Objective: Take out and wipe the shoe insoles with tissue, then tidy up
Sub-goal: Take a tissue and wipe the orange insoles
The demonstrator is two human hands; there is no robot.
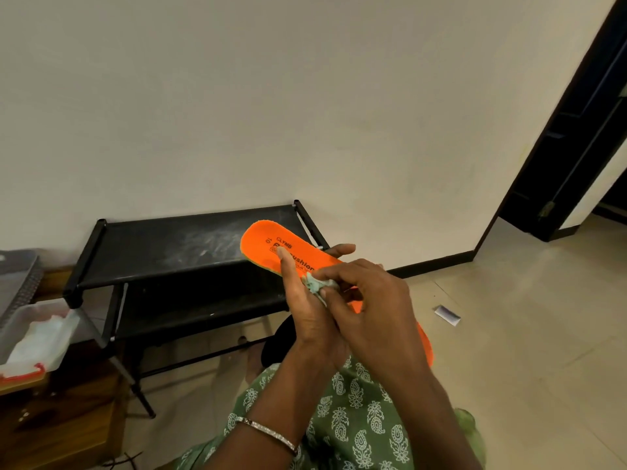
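Insole [261, 240] orange, print "CLYMB", "10", "cushion"; right hand [369, 310] pinches tissue [317, 285]

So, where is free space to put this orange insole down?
The rack's top shelf is bare, from its left rail to the insole. The floor at right is free around a wrapper. The plastic box at left is crowded.
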